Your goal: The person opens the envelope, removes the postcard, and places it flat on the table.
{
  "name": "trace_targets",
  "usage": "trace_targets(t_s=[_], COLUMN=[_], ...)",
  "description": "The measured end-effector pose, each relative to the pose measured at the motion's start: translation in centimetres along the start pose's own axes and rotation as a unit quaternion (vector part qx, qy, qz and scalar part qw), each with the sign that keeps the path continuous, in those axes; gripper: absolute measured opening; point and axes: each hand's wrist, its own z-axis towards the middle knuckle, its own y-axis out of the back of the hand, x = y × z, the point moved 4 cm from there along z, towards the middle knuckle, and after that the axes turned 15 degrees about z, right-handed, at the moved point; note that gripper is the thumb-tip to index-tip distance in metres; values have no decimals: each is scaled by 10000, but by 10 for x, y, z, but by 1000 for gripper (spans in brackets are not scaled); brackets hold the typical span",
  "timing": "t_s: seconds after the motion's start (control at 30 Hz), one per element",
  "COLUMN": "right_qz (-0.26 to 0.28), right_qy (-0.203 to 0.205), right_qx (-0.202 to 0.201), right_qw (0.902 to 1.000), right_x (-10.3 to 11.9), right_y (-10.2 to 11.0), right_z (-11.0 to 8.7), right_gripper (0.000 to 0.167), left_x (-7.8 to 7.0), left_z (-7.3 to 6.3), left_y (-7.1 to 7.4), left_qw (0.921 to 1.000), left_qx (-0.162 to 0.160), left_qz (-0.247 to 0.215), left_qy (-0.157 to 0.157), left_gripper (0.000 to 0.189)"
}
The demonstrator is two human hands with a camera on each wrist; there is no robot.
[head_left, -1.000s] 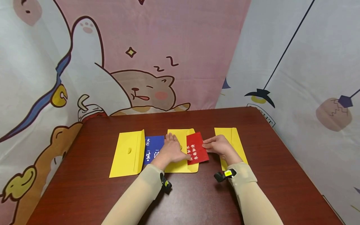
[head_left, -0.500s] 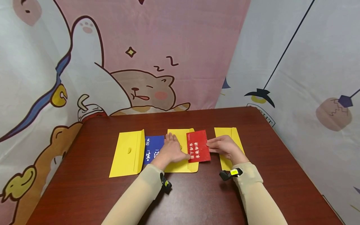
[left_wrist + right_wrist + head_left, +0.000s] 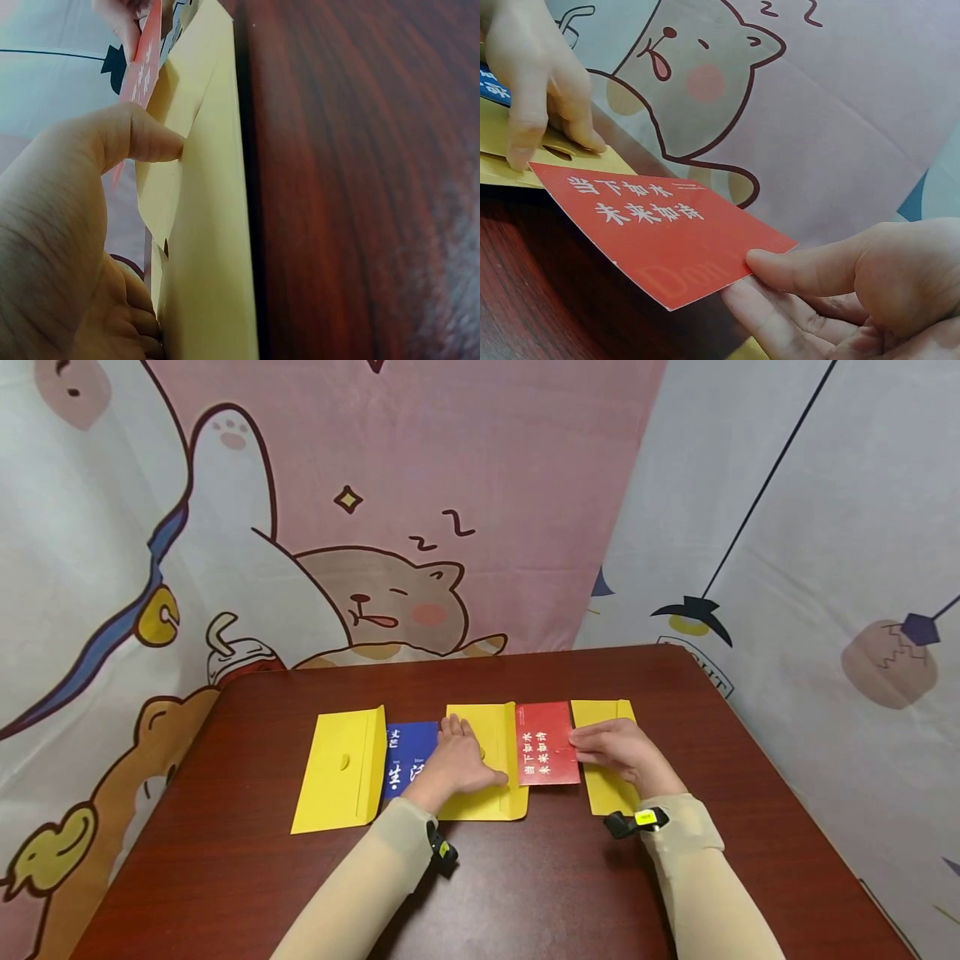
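My right hand [image 3: 618, 747] pinches the right edge of a red card [image 3: 548, 743] with white characters between thumb and fingers. In the right wrist view the card slants above the table, its far end beside the left thumb. That far end meets the flap side of the middle yellow envelope [image 3: 517, 806]; whether any of it sits inside, I cannot tell. My left hand [image 3: 453, 768] rests on this envelope with fingers stretched out. Its thumb [image 3: 154, 142] presses near the envelope's opening in the left wrist view.
Left of the middle envelope lies a blue card [image 3: 408, 747] with white characters, partly under the left yellow envelope [image 3: 337, 772] or inside it. A further yellow envelope [image 3: 611, 793] lies beneath my right hand. Printed cloth [image 3: 525, 485] hangs behind the dark wooden table [image 3: 517, 893].
My right hand has moved to the right with the red card, which has straightened and slid off the middle envelope toward the right one. My left hand has stayed in place.
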Motion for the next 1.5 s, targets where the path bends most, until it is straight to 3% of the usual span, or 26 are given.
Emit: trace_targets(t_s=[0.33,0.53,0.7,0.93,1.2,1.5], right_qz=[6,-110,-557,-1455,-1754,-2018], right_qy=[-51,-7,26,288,548,552], right_qx=[-318,-404,-420,-526,-724,-941], right_qw=[9995,9991,9976,9875,9803,9733], right_x=[4,1,-3,-4,-6,-5], right_y=[21,23,13,-3,-19,-25], right_z=[-6,-5,-4,-2,-3,-5], right_gripper=[45,43,41,31,23,21], left_x=[0,1,1,1,1,1], left_z=[-1,-2,-1,0,-1,-1], left_y=[2,2,0,0,0,0], left_qw=[10000,10000,10000,10000,10000,10000], left_qx=[3,36,13,-7,-9,-17], left_qz=[0,-9,13,-40,-3,-51], left_qy=[6,4,-15,-46,-44,-35], left_gripper=[129,129,129,129,128,127])
